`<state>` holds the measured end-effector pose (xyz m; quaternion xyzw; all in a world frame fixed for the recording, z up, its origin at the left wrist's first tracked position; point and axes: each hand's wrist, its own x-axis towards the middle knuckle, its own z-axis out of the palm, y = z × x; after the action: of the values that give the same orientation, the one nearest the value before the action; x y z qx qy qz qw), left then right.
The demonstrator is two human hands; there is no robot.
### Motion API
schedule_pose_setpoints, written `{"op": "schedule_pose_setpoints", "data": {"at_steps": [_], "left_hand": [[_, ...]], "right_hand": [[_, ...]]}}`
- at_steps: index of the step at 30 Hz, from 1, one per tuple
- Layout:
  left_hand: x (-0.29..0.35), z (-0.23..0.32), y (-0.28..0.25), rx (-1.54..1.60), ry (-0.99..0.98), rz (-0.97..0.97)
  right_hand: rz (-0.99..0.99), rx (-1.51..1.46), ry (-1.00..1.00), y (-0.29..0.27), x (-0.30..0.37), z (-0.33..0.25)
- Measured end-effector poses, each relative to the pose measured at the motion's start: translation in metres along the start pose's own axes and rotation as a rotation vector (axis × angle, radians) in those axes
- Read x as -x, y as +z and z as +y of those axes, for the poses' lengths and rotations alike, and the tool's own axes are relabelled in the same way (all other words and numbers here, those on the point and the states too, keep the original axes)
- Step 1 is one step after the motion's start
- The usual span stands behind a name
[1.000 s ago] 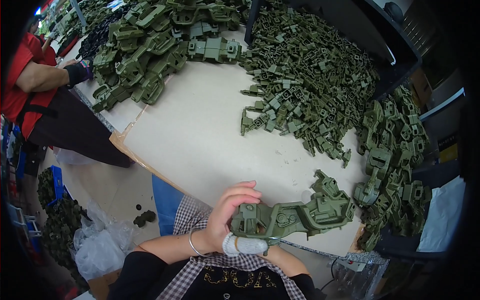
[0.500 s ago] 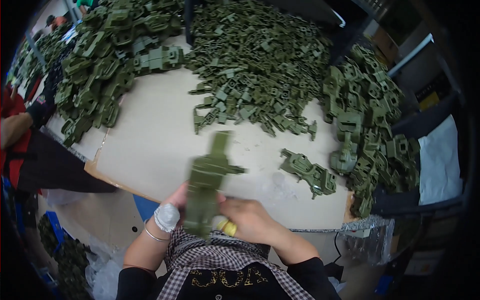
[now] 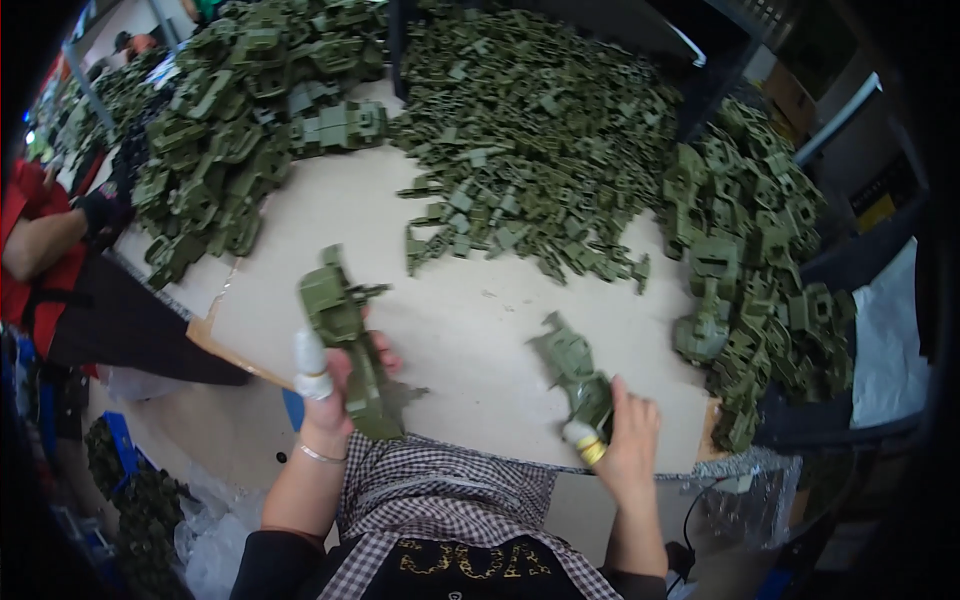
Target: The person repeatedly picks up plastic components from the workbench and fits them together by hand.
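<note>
My left hand (image 3: 345, 380) is closed round a long olive-green moulded plastic part (image 3: 338, 315), which looks like a toy vehicle body. The part is tilted upright above the left of the table, with a small peg sticking out from its side. White tape wraps my left thumb. At the right, my right hand (image 3: 628, 435) grips the near end of a second green plastic part (image 3: 570, 355), with its yellow-and-white taped thumb on one side and the fingers on the other. That part is low over the table; whether it still touches the surface I cannot tell.
Small green pieces form a wide heap (image 3: 540, 130) at the back of the table (image 3: 470, 370). Larger green parts are piled at the left (image 3: 215, 150) and along the right edge (image 3: 745, 250). A co-worker in red (image 3: 45, 250) stands at the far left.
My left hand has carried its part leftward from in front of my body. My right hand has left that part, moved right and taken hold of the one lying on the table.
</note>
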<state>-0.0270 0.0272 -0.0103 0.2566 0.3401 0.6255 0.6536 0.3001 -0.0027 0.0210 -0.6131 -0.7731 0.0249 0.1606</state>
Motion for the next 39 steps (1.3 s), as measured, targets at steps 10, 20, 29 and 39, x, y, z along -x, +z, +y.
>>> {"op": "schedule_pose_setpoints", "data": {"at_steps": [10, 20, 29, 39], "left_hand": [[-0.007, -0.014, 0.013, -0.055, 0.092, -0.201], [0.007, -0.010, 0.040, -0.061, 0.048, -0.038], [-0.001, -0.033, 0.046, 0.003, 0.123, -0.004], [-0.014, -0.023, 0.049, -0.149, 0.183, 0.047]], "right_hand": [[0.166, -0.757, -0.154, 0.018, -0.033, -0.087], [0.147, -0.631, -0.375, 0.029, -0.043, -0.114], [0.036, -0.700, -0.308, 0.045, -0.049, -0.110], [-0.078, -0.714, -0.227, 0.051, -0.056, -0.116]]}}
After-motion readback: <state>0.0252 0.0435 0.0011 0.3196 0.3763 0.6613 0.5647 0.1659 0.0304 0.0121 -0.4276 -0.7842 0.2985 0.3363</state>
